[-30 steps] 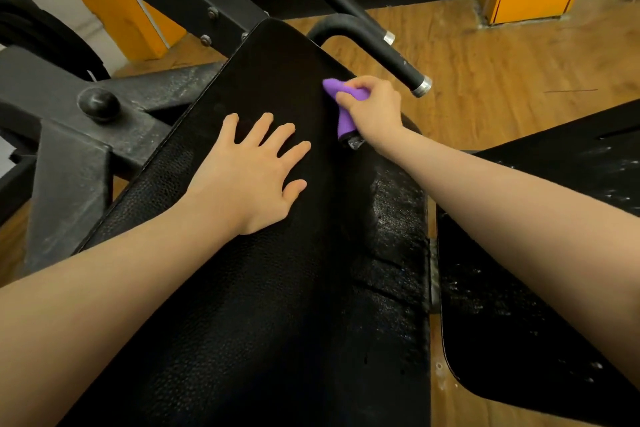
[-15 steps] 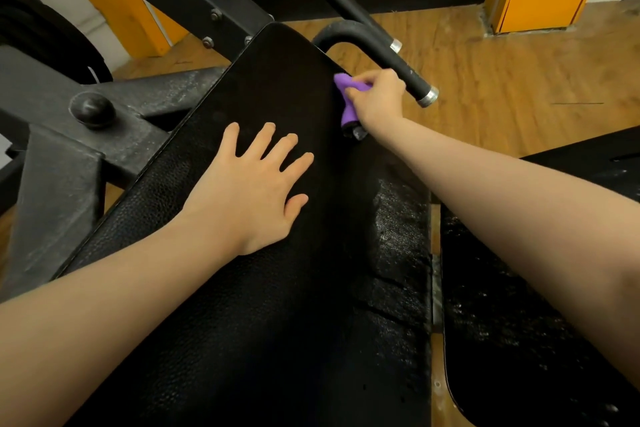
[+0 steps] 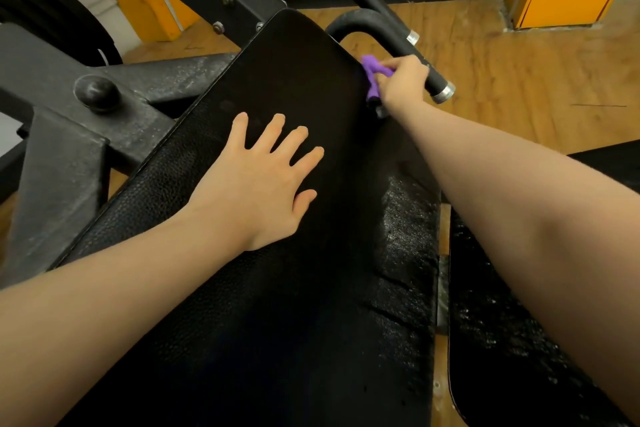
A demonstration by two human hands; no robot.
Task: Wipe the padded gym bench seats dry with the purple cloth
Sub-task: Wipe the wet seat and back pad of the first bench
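The cloth point(image 3: 372, 78) is bunched tight in the right hand point(image 3: 401, 83) and pressed to the pad point(image 3: 287, 80) at its far right edge, about one o'clock from the left hand point(image 3: 256, 180). Trouble can be foreseen here: with so little cloth exposed, only a narrow strip is likely dried per pass, and the glistening wet band at four o'clock, down the pad's right flank, could be missed altogefher if the stroke is kept this high. The second pad point(image 3: 502, 322), at five o'clock, is beaded with water too and is judged untouched. The knuckles are just beside the handle point(image 3: 388, 29), so a quick sweep could knock them against it. A slip of the bracing palm on damp vinyl cannot be ruled out either. As for pose, the right arm is stretched long across the frame, wrist bent down, fingers curled round the cloth. The left hand is laid flat on the pad's centre, fingers spread and straight, nothing held, the forearm running back toward seven o'clock.
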